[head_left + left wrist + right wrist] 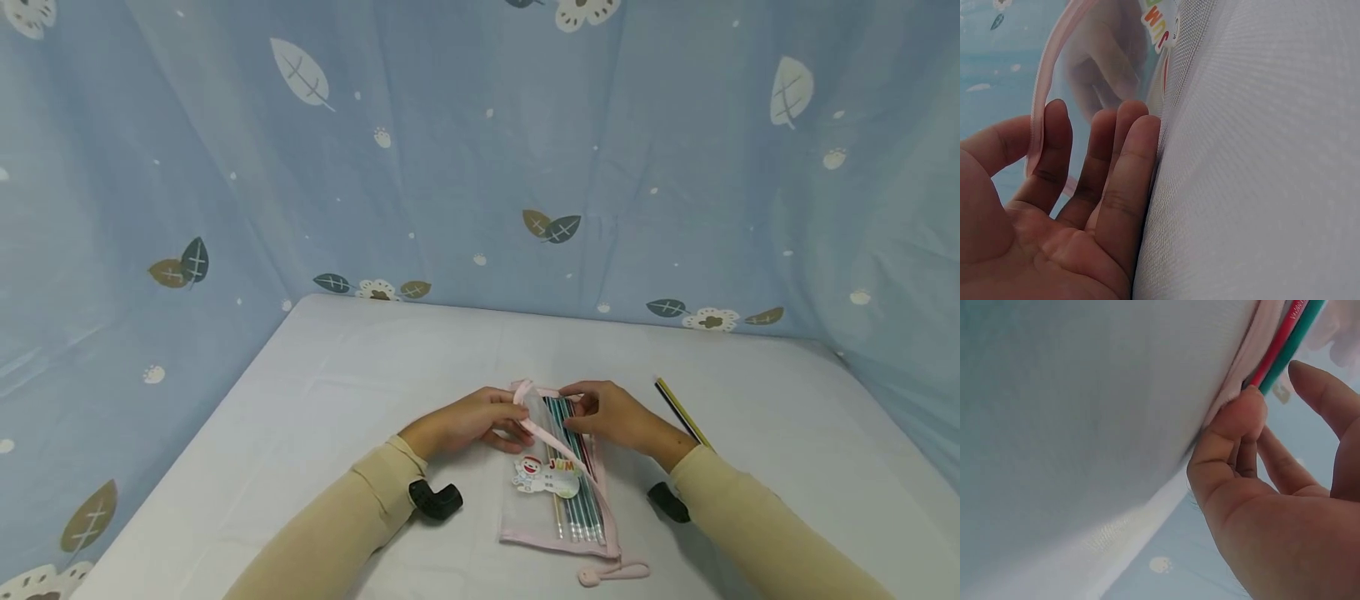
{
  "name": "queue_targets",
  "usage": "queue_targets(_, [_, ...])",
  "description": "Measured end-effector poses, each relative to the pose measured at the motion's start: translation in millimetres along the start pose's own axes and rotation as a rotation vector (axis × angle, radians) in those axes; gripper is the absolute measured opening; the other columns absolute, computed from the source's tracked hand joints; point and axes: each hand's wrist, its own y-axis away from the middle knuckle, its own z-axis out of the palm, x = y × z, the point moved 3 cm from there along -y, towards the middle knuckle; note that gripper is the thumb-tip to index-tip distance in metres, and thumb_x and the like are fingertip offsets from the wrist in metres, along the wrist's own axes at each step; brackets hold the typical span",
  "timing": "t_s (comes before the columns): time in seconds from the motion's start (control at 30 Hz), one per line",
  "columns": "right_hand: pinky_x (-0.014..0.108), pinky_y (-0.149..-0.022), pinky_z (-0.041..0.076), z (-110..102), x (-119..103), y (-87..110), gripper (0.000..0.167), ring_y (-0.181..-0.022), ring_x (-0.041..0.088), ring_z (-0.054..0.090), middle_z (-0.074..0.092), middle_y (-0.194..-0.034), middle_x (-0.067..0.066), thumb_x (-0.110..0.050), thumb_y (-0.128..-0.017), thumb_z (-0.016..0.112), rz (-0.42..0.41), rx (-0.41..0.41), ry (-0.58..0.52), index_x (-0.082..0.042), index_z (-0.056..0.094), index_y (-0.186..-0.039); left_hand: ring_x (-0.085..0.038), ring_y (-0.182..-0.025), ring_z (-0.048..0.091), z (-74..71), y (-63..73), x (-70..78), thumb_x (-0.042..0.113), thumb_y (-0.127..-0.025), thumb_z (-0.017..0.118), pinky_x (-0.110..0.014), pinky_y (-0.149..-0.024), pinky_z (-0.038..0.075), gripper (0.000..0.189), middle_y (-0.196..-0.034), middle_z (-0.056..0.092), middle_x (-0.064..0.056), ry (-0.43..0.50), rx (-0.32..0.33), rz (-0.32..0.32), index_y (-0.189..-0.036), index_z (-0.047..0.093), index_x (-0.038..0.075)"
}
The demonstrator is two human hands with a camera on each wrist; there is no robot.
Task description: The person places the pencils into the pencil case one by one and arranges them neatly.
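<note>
A see-through pencil pouch (532,517) with pink trim lies on the table, several teal pencils (585,508) inside it. My left hand (483,417) pinches the pink zipper edge (1041,106) between thumb and finger, lifting the clear front; its other fingers rest beside the pouch. At the far right corner, my right hand (615,417) reaches over the pencil ends. In the right wrist view a curled fingertip touches the pouch edge by a red pencil (1279,344) and a green pencil (1291,347), with the thumb held apart from them.
A yellow-and-black pencil (682,412) lies on the white table (375,358) beyond my right wrist. The pouch's pink strap (615,572) trails toward me. A blue patterned curtain (450,167) stands behind and at both sides.
</note>
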Motion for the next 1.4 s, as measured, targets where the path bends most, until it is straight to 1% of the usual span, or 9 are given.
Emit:
queue_targets(0.17, [0.027,-0.065,0.051,-7,-1,9.8,0.051,-0.084,0.018,0.059,0.062,-0.094,0.007,-0.017,-0.091,0.072,0.002,0.012,0.026,-0.004,0.055,-0.138,-0.017,-0.094,0.071,3.8,-1.9,-0.2,0.017,-0.103,0.051,-0.038,-0.088,0.061,0.021,-0.094,0.067,-0.004,-0.006,-0.004,0.008,-0.111,0.062,0.001])
queue_targets(0.3, [0.028,-0.065,0.054,-12,-5,16.8,0.051,-0.086,0.018,0.062,0.062,-0.096,0.007,-0.018,-0.093,0.07,-0.026,0.045,0.055,-0.006,0.054,-0.14,-0.017,-0.093,0.071,3.9,-2.3,-0.1,0.017,-0.103,0.051,-0.037,-0.088,0.062,0.024,-0.094,0.068,-0.004,-0.003,0.001,0.009,-0.114,0.061,-0.003])
queue_targets(0.4, [0.028,-0.064,0.054,-16,-8,23.2,0.048,-0.086,0.017,0.062,0.062,-0.096,0.006,-0.016,-0.094,0.069,-0.055,0.102,0.107,-0.006,0.055,-0.139,-0.017,-0.093,0.071,3.5,-2.5,-0.3,0.016,-0.103,0.051,-0.037,-0.087,0.062,0.027,-0.093,0.068,-0.004,-0.011,-0.002,0.017,-0.117,0.06,-0.005])
queue_targets(0.47, [0.027,-0.064,0.053,-18,-10,28.8,0.046,-0.086,0.017,0.061,0.062,-0.095,0.006,-0.014,-0.094,0.069,-0.074,0.147,0.138,-0.006,0.057,-0.137,-0.017,-0.093,0.071,3.3,-2.7,-0.5,0.016,-0.103,0.051,-0.038,-0.088,0.061,0.026,-0.094,0.068,-0.004,-0.014,-0.006,0.022,-0.115,0.06,-0.005])
queue_targets(0.57, [0.025,-0.063,0.053,-21,-12,38.8,0.045,-0.085,0.017,0.062,0.064,-0.095,0.006,-0.012,-0.093,0.07,-0.099,0.217,0.176,-0.005,0.058,-0.135,-0.016,-0.093,0.071,3.0,-2.3,-0.8,0.016,-0.103,0.051,-0.038,-0.088,0.061,0.022,-0.094,0.067,-0.004,-0.015,-0.01,0.023,-0.111,0.061,-0.001])
queue_targets(0.8, [0.026,-0.07,0.055,-23,-8,57.4,0.044,-0.087,0.015,0.063,0.064,-0.101,0.01,-0.011,-0.091,0.073,-0.114,0.353,0.262,-0.007,0.061,-0.133,-0.017,-0.093,0.071,3.4,-1.0,-0.4,0.017,-0.103,0.052,-0.038,-0.089,0.061,0.019,-0.094,0.067,-0.005,-0.02,-0.022,0.025,-0.105,0.061,0.001])
queue_targets(0.97, [0.029,-0.072,0.057,-22,-5,60.6,0.044,-0.09,0.018,0.063,0.063,-0.104,0.013,-0.009,-0.09,0.073,-0.115,0.39,0.259,-0.005,0.061,-0.133,-0.016,-0.092,0.071,-0.2,-0.6,-3.6,0.017,-0.103,0.051,-0.037,-0.087,0.062,0.017,-0.094,0.068,-0.005,-0.023,-0.022,0.023,-0.101,0.061,0.004])
queue_targets(1.17, [0.043,-0.076,0.058,-30,-6,65.0,0.047,-0.095,0.026,0.064,0.063,-0.109,0.016,-0.006,-0.089,0.074,-0.124,0.432,0.286,-0.006,0.06,-0.134,-0.016,-0.092,0.07,0.0,1.2,-3.0,0.017,-0.103,0.051,-0.036,-0.086,0.062,0.016,-0.094,0.068,-0.004,-0.019,-0.036,0.031,-0.1,0.062,0.005])
queue_targets(1.4, [0.04,-0.08,0.057,-42,4,63.2,0.049,-0.098,0.03,0.065,0.063,-0.111,0.018,-0.006,-0.091,0.072,-0.102,0.454,0.284,-0.006,0.057,-0.137,-0.016,-0.092,0.07,1.1,0.2,1.0,0.016,-0.103,0.051,-0.036,-0.086,0.062,0.016,-0.094,0.068,-0.005,-0.033,-0.026,0.036,-0.102,0.062,0.005])
